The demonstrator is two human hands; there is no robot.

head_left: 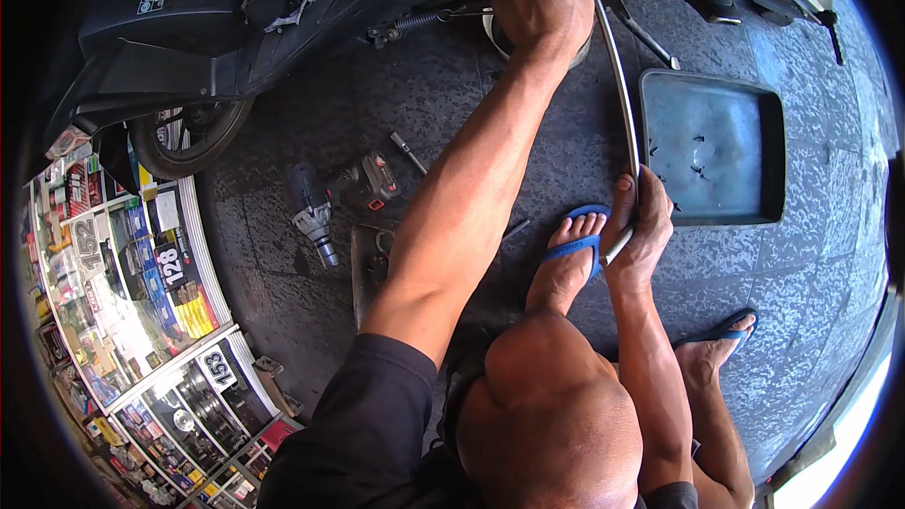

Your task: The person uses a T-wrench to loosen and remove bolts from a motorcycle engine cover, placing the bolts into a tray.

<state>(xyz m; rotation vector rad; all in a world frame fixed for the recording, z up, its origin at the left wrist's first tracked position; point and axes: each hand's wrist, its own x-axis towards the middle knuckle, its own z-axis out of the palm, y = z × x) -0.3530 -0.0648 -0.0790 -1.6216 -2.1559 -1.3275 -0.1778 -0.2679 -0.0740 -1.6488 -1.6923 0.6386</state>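
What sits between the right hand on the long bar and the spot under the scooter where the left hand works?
Nothing visible. The long bar runs clear from the right hand up to the left hand; the tray lies beside it.

Dark grey speckled stone-tile floor (pixel 311 273) across most of the frame, grout lines visible. Glass display cabinet (pixel 141 320) along the lower left, crammed with colourful packaged parts. Bright daylight spilling in at the lower right edge.

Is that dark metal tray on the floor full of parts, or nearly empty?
Nearly empty. The tray lies flat on the stone floor, its bottom mostly bare, with only a few small dark bits scattered there.
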